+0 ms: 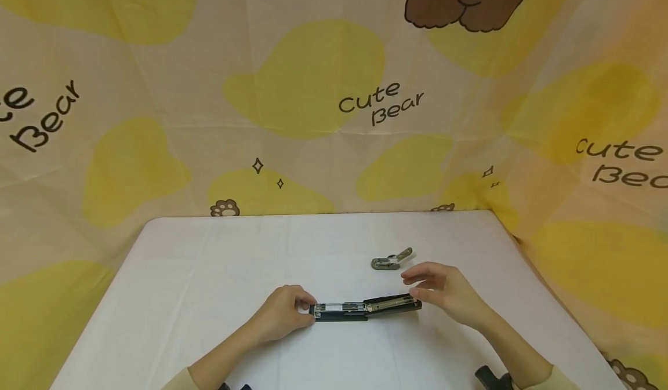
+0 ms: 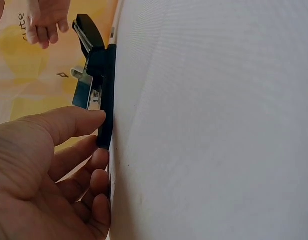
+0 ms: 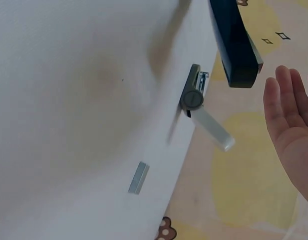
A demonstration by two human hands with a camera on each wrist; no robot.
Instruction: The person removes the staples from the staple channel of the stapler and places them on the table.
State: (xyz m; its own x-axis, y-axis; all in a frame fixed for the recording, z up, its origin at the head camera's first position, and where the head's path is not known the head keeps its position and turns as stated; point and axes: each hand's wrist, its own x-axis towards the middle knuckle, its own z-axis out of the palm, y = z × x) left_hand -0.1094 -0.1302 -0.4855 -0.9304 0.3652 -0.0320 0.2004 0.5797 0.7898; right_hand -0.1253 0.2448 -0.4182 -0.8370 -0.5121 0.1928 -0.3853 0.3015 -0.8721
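Note:
A black stapler (image 1: 339, 315) lies on the white table, folded open so its metal inside shows. My left hand (image 1: 284, 313) pinches its left end between thumb and fingers; the left wrist view shows the thumb (image 2: 79, 122) against the stapler's base. At the stapler's raised right end is my right hand (image 1: 451, 297). In the right wrist view its fingers (image 3: 291, 97) are extended and hold nothing, a small gap from the stapler's arm (image 3: 239, 60). Beyond the stapler sits a small olive-grey device (image 1: 390, 261), apparently a staple remover or mini stapler, its lever tilted up.
A short grey metal strip (image 3: 139, 178), looking like staples, lies on the table near the small device. Behind the white table (image 1: 219, 262) hangs a patterned cloth (image 1: 308, 88). Black straps or mounts (image 1: 493, 378) show by the wrists.

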